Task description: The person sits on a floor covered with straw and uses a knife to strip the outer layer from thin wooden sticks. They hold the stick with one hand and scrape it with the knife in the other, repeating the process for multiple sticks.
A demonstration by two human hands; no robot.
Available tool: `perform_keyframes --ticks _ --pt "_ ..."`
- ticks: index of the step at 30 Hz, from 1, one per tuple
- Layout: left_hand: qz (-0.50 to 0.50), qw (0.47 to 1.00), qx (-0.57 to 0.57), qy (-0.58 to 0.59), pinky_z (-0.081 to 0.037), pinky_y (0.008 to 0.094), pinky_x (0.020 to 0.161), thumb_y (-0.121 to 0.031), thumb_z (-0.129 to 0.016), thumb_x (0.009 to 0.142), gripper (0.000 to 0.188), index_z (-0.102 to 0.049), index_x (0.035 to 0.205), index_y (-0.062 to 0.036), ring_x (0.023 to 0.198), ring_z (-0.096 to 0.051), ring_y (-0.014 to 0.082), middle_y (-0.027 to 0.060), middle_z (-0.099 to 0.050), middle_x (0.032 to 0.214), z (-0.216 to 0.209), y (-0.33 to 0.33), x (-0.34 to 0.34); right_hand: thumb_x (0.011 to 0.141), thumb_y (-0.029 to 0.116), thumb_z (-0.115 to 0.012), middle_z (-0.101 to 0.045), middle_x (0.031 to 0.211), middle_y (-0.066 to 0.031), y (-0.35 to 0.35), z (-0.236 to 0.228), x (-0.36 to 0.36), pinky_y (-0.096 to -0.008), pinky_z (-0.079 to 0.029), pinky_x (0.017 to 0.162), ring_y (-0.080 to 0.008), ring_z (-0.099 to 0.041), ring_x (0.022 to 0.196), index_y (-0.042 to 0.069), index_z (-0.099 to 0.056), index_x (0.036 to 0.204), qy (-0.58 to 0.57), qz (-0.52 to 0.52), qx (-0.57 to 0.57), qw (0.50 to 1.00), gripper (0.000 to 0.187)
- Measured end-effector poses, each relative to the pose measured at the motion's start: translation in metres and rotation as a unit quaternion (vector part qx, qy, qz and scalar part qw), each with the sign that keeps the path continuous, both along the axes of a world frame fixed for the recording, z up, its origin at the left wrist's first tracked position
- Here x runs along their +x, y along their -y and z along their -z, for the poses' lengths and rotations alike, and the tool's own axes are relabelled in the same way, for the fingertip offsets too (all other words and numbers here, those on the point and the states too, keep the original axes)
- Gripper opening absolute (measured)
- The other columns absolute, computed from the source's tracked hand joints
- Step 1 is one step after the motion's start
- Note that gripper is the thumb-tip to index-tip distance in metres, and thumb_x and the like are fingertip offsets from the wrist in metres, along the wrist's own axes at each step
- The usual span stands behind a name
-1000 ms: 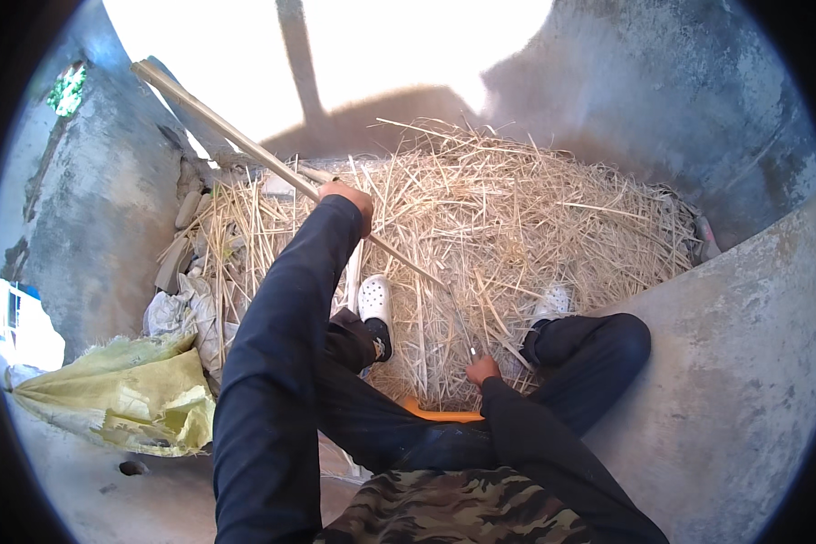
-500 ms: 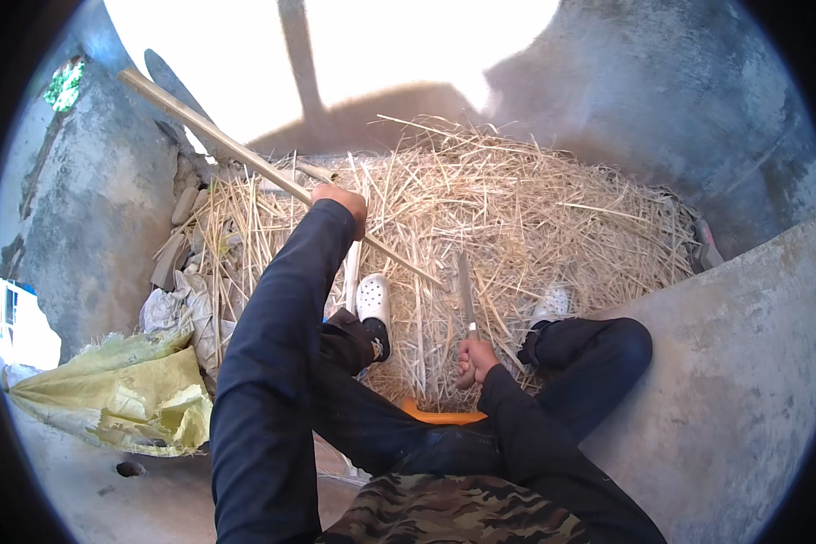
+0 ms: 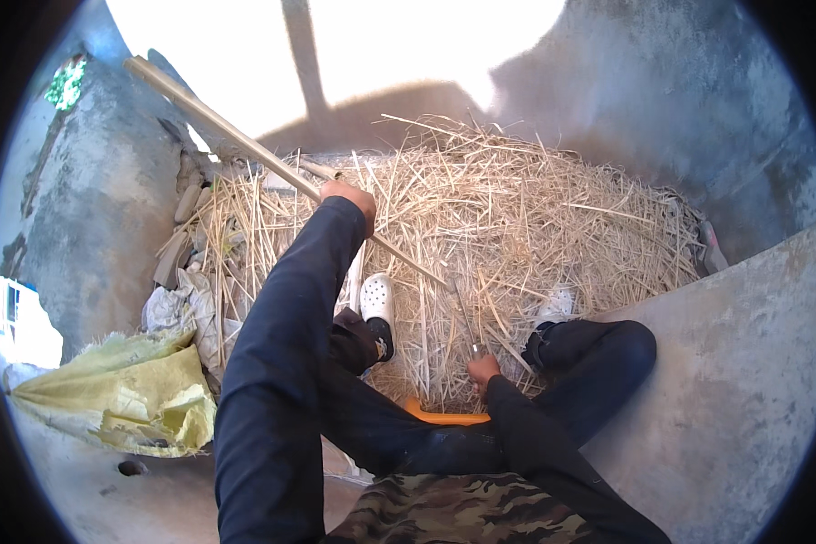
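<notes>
My left hand (image 3: 350, 201) is wrapped round a long pale bamboo pole (image 3: 236, 136), which slants from the upper left down toward the middle. In my right hand (image 3: 483, 367) is the handle of a knife (image 3: 465, 317), its long narrow blade pointing up and away from me. The blade's tip is close to the pole's lower end; whether they touch I cannot tell. Beneath both lies a heap of dry shavings and strips (image 3: 517, 208) that look like split bamboo or straw.
A torn yellow woven sack (image 3: 127, 390) lies at the left, beside a crumpled whitish sack (image 3: 179, 304). I sit on something orange (image 3: 444, 418). My white clogs (image 3: 377, 297) rest among the strips. Concrete walls (image 3: 689, 109) rise behind and to the right.
The knife has turned, its tip swinging left toward the pole's lower end, and the blade now looks edge-on. My left hand and the pole have shifted slightly right.
</notes>
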State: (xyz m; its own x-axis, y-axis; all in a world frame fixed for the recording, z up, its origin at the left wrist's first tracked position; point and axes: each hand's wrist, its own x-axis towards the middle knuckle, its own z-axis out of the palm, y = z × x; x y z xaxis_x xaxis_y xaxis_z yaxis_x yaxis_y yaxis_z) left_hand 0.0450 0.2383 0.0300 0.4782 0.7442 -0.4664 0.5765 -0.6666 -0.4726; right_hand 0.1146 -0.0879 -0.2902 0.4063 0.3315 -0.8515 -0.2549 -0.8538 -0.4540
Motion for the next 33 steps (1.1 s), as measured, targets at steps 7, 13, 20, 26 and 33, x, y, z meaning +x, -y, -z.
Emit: perform_keyframes --ticks 7,13,20,26,33 --pt "-0.017 1.0 0.002 0.014 -0.052 0.0365 0.082 -0.032 -0.068 0.074 0.034 -0.07 0.1 -0.0106 0.097 -0.066 0.0275 0.0115 -0.069 0.1 0.001 0.014 -0.021 0.077 0.014 -0.056 -0.058 0.067 -0.0178 -0.02 -0.012 -0.003 -0.0416 -0.047 0.055 -0.0321 -0.053 0.054 -0.003 -0.056 0.083 0.233 -0.099 0.262 0.931 0.018" --pt "-0.035 0.999 0.018 0.007 -0.051 0.0353 0.082 -0.036 -0.068 0.075 0.037 -0.07 0.103 -0.0114 0.099 -0.065 0.0256 0.0093 -0.069 0.101 0.005 0.023 -0.029 0.076 0.014 -0.058 -0.059 0.068 -0.0174 -0.006 0.029 -0.003 -0.0421 -0.049 0.061 -0.032 -0.059 0.062 -0.003 -0.06 0.086 0.212 -0.147 0.121 0.959 0.019" --pt "0.024 0.998 0.028 0.057 -0.051 0.0373 0.074 -0.03 -0.066 0.077 0.022 -0.072 0.092 -0.015 0.089 -0.067 0.0233 0.0067 -0.07 0.09 0.009 0.046 -0.044 0.075 0.007 -0.055 -0.049 0.051 -0.011 -0.007 -0.012 0.01 -0.0404 -0.04 0.035 -0.0229 -0.046 0.034 -0.003 -0.054 0.068 -0.059 0.085 0.129 0.986 0.012" --pt "-0.007 0.986 0.047 0.158 -0.051 0.0403 0.072 -0.035 -0.07 0.075 0.023 -0.072 0.089 -0.0173 0.081 -0.066 0.0261 0.0081 -0.068 0.085 -0.067 0.013 -0.133 0.073 -0.001 -0.053 -0.046 0.052 -0.0063 -0.014 -0.071 0.019 -0.0316 -0.036 0.03 -0.0162 -0.043 0.032 0.001 -0.046 0.072 0.024 0.142 0.322 0.936 0.007" --pt "-0.004 0.858 0.147 0.492 -0.05 0.04 0.074 -0.029 -0.067 0.078 0.029 -0.067 0.096 -0.0058 0.081 -0.064 0.0323 0.0149 -0.067 0.089 -0.092 0.013 -0.16 0.074 0.002 -0.053 -0.044 0.05 -0.0053 -0.018 -0.078 0.019 -0.0312 -0.038 0.03 -0.0165 -0.042 0.031 0.002 -0.046 0.072 -0.055 0.205 0.338 0.917 0.007"
